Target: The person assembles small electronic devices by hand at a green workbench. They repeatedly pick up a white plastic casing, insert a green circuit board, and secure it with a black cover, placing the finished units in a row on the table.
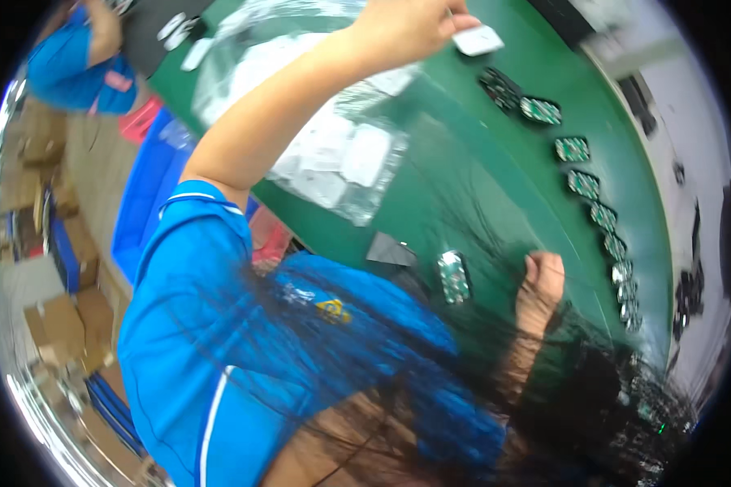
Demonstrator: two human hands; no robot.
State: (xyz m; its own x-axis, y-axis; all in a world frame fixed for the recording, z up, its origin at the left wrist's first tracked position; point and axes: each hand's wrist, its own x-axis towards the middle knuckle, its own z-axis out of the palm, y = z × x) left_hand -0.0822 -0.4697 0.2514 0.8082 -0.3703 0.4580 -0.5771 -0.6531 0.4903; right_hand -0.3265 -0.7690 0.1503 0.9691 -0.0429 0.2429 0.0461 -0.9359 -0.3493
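Note:
My left hand reaches to the far edge of the green table. Its fingers are closed at the edge of a white flat piece with rounded corners, which they seem to grip. My right hand is curled closed over the table on the right; whatever it may hold is hidden. Between my body and that hand lies a green circuit board in a dark housing. A dark housing and another board unit lie just nearer than the white piece.
Several board units form a curved row along the table's right side. Clear plastic bags with white pieces cover the left part. A blue bin stands beside the table. Another person in blue is at the far left, above cardboard boxes.

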